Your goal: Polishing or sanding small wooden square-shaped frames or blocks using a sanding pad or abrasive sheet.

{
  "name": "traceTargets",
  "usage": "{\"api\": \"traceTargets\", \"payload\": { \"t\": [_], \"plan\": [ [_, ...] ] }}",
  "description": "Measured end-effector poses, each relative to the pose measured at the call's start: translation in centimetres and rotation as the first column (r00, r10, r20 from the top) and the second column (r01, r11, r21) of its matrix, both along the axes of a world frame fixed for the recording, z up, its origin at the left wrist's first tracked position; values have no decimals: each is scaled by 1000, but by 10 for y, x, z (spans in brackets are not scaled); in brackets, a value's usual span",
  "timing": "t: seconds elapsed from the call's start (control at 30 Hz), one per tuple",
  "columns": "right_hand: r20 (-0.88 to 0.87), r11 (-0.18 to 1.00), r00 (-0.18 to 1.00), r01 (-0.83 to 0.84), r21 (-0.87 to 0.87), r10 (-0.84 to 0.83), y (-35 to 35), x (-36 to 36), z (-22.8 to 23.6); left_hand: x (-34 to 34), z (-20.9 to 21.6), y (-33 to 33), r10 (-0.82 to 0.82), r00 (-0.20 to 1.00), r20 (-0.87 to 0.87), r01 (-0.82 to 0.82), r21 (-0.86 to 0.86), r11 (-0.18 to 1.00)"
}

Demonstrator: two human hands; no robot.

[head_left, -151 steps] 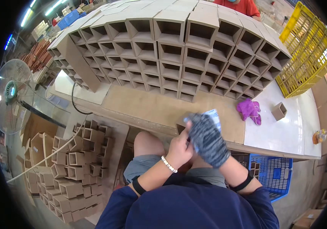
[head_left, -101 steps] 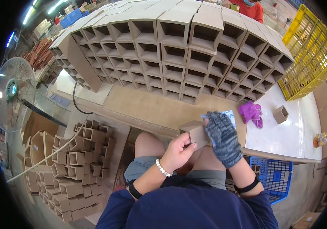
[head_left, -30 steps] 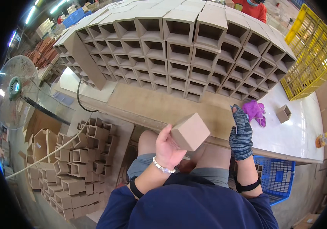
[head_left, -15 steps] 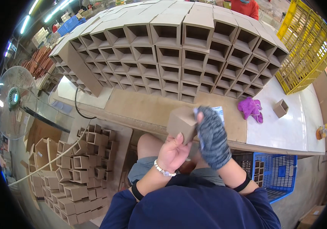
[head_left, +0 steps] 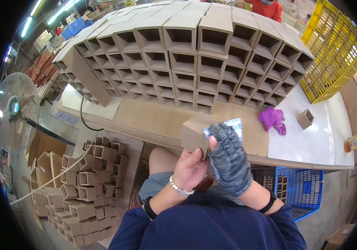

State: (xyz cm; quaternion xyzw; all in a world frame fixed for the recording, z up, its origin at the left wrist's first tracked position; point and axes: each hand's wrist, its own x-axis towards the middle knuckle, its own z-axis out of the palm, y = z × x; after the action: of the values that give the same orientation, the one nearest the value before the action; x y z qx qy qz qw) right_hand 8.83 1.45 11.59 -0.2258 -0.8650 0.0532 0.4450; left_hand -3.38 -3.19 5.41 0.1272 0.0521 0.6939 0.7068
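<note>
A tan box (head_left: pixel 195 132) is tilted over the near edge of the table, its fingers-side base gripped by my bare left hand (head_left: pixel 191 166), which wears a beaded bracelet. My right hand (head_left: pixel 229 156), in a grey knitted fingerless glove, is closed on a white sheet with blue print (head_left: pixel 234 126). Parts of the sheet stick out at both sides of the fingers. That hand is close against the box's right side; its fingertips are partly hidden, so I cannot tell whether the sheet touches the box.
Open-ended boxes (head_left: pixel 180 39) are stacked across the table (head_left: pixel 145 118). A purple cloth (head_left: pixel 272 119), a single box (head_left: pixel 305 119), a small bottle (head_left: pixel 353 143) and a yellow crate (head_left: pixel 332 54) are rightward. More boxes (head_left: pixel 87 196), a fan (head_left: pixel 16 110) and a cable lie left; a blue crate (head_left: pixel 299 191) stands below.
My right hand has turned and come slightly down and left beside the box, showing more of the printed sheet. My left hand keeps holding the box.
</note>
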Motion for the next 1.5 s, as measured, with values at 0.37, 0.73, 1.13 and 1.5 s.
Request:
{"api": "traceTargets", "payload": {
  "t": [0.37,0.73,1.13,1.5],
  "plan": [
    [5,993,999,34,-116,-34,7,-10,-1,-1,-4,-5,-67,997,46,70,-82,994],
    [-35,997,997,-64,-32,63,12,-8,3,-1,2,-3,-8,1000,-16,8,28,1000],
    [64,985,995,88,-147,-79,46,49,-35,-21,11,-8,31,959,-280,-66,-114,991],
    [445,992,890,-123,24,99,38,37,-13,-23,18,-12,-182,722,-667,-6,-269,963]
  ]
}}
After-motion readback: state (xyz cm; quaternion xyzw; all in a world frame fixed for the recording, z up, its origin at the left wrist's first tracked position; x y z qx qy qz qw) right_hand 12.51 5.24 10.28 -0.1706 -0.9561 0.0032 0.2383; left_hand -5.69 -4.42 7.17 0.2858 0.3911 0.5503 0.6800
